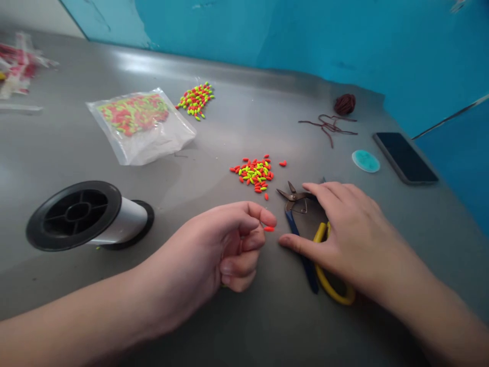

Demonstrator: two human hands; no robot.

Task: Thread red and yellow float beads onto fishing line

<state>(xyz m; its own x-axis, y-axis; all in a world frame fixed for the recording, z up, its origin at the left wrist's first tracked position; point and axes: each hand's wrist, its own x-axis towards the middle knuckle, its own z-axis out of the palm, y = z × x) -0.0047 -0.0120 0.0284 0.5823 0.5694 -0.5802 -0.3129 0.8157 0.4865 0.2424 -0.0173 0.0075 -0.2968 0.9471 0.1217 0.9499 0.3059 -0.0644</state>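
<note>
Left hand [240, 244] is curled up, thumb tucked against the index finger, and it looks to be pinching a red bead [269, 229] right at the index fingertip. Can't really make out how the bead is gripped, since the fingers cover most of that spot.

Right hand [332, 224] is loose and spread, thumb well apart from the other fingers, palm down over the pliers [292, 219]. The pliers have their jaws apart and a blue handle sticking out past the thumb. There's a yellow handle [338, 295] under that palm too, but the hand hides too much to say what tool it's part of, or whether the palm is touching anything.

Just beyond the hands there's a small pile [255, 173] of red and yellow-green beads on the grey table [229, 326]. A second pile [196, 100] sits farther back, next to a clear bag [141, 122] with more of the same colours in it. Big black-rimmed spool [132, 219] over on the left, tipped toward the camera in this view. Over on the right: brown yarn [345, 104] with loose strands near it, a turquoise disc [365, 160] and a dark phone [405, 157] beside it.
</note>
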